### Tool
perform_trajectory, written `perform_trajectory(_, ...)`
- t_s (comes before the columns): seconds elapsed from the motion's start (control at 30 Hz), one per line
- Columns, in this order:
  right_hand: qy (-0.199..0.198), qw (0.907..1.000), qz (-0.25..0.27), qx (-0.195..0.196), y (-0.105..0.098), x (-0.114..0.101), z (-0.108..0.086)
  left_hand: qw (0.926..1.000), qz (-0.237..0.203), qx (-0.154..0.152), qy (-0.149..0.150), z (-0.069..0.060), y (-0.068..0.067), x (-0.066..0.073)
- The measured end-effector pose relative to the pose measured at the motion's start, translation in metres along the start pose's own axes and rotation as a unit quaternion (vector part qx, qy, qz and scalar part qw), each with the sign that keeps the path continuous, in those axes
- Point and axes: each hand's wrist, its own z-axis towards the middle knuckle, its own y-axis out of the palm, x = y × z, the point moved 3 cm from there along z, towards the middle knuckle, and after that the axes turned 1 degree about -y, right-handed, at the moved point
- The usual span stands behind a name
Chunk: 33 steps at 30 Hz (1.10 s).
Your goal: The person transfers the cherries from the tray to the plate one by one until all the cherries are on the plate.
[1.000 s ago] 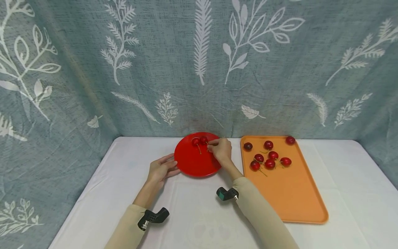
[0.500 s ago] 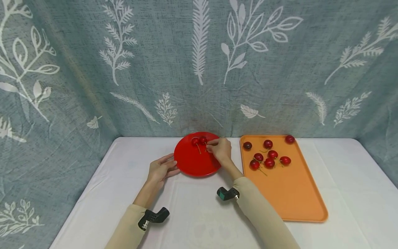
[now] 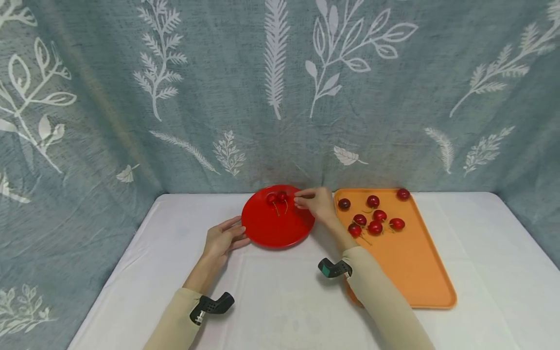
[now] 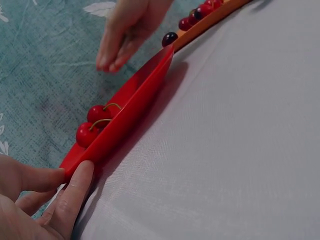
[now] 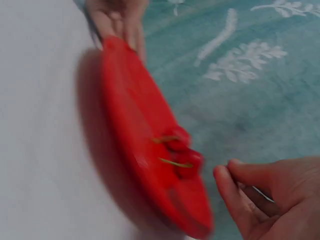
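A red plate (image 3: 277, 228) holds two red cherries near its back edge, one (image 3: 271, 198) to the left of the other (image 3: 282, 196), stems toward the front. My left hand (image 3: 220, 239) grips the plate's left rim, thumb and fingers on either side of it in the left wrist view. Over the plate's right back edge is my right hand (image 3: 318, 203), fingers fairly straight and holding nothing. In the right wrist view its thumb and forefinger tips (image 5: 227, 167) are close together, beside the cherries (image 5: 189, 164) and apart from them.
To the right of the plate lies an orange tray (image 3: 411, 272) with several cherries (image 3: 375, 227) in its back half, one (image 3: 403, 194) at its back right corner. My right forearm crosses the tray's left edge. A patterned curtain (image 3: 245, 97) hangs behind the white table (image 3: 271, 296).
My right hand has let go of the right cherry's stem and moved slightly right, away from the cherries. The left hand stays at the plate's rim. The head view has shifted a little.
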Motion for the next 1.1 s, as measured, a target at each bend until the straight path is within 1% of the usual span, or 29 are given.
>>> perform_trajectory(0.13,-0.016,0.9993,-0.031,-0.017,-0.026,-0.014,0.008,1.0,0.003,0.0,0.002,0.001,-0.003,0.001)
perform_trajectory(0.23,-0.027,0.9961,-0.077,-0.035,-0.051,-0.025,0.015,1.0,0.003,-0.003,0.005,0.001,-0.003,0.003)
perform_trajectory(0.3,-0.033,0.991,-0.115,-0.059,-0.066,-0.03,0.017,1.0,0.005,-0.001,0.004,0.001,-0.003,0.004)
perform_trajectory(0.37,-0.041,0.9826,-0.16,-0.085,-0.081,-0.031,0.017,1.0,0.008,-0.002,0.002,0.0,-0.002,0.005)
perform_trajectory(0.47,-0.052,0.9703,-0.214,-0.101,-0.1,-0.03,0.015,0.9999,0.011,-0.002,0.003,0.0,-0.001,0.007)
perform_trajectory(0.6,-0.076,0.9527,-0.283,-0.082,-0.121,-0.024,0.008,0.9999,0.01,-0.005,0.004,-0.001,-0.001,0.008)
perform_trajectory(0.7,-0.079,0.9409,-0.323,-0.066,-0.134,-0.02,0.002,1.0,0.007,-0.006,-0.001,-0.001,-0.002,0.008)
perform_trajectory(0.8,-0.073,0.9368,-0.337,-0.058,-0.149,-0.016,-0.002,1.0,0.002,-0.004,-0.003,-0.001,-0.003,0.007)
perform_trajectory(0.83,-0.071,0.9367,-0.339,-0.055,-0.156,-0.014,-0.003,1.0,-0.001,-0.003,-0.003,0.0,-0.003,0.006)
perform_trajectory(0.9,-0.068,0.934,-0.348,-0.043,-0.169,-0.012,-0.003,1.0,-0.006,-0.003,-0.003,0.001,-0.002,0.005)
perform_trajectory(0.93,-0.062,0.9353,-0.346,-0.037,-0.177,-0.01,-0.003,1.0,-0.007,-0.004,-0.003,0.001,-0.002,0.004)
perform_trajectory(1.03,-0.045,0.9336,-0.355,-0.013,-0.198,-0.004,-0.003,0.9999,-0.008,-0.008,-0.002,0.001,-0.001,0.003)
perform_trajectory(1.1,-0.035,0.93,-0.366,0.002,-0.21,0.001,-0.004,1.0,-0.004,-0.008,-0.003,0.0,-0.001,0.002)
